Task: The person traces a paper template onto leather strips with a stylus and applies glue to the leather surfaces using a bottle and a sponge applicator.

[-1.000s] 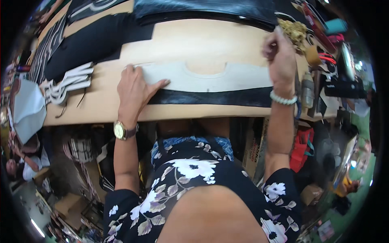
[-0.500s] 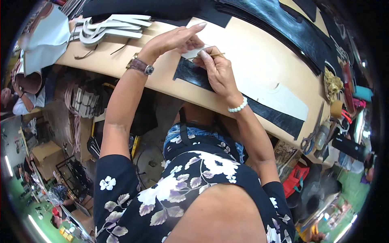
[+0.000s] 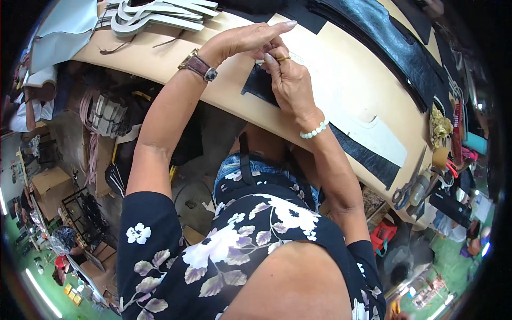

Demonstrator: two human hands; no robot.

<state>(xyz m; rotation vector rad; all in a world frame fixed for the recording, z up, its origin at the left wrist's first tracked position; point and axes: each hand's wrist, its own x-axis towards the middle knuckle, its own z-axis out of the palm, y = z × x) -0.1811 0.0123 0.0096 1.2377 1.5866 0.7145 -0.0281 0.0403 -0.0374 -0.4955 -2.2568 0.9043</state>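
Observation:
A white card pattern (image 3: 373, 141) with a curved cutout lies on a black leather strip (image 3: 366, 160) along the beige table's (image 3: 224, 98) near edge. My right hand (image 3: 292, 85) pinches a thin yellowish stick-like tool (image 3: 285, 58) at the pattern's left end, partly covering it. Just above and behind it is my left hand (image 3: 250, 40), stretched out flat-ish, its top digit extended and the other fingertips bent down near the pattern; whether they press on it is partly hidden.
Stacked black leather (image 3: 394, 48) lies along the back. Curved white cut pieces (image 3: 154, 18) and a pale sheet (image 3: 58, 42) sit at left. Scissors (image 3: 401, 194), bottles and a gold cloth bundle (image 3: 440, 128) crowd the right end. A co-worker (image 3: 29, 114) is at far left.
My right hand has moved from the pattern's right end to its left end, now with the tool. My left hand has lifted and stretched over it. The view has turned.

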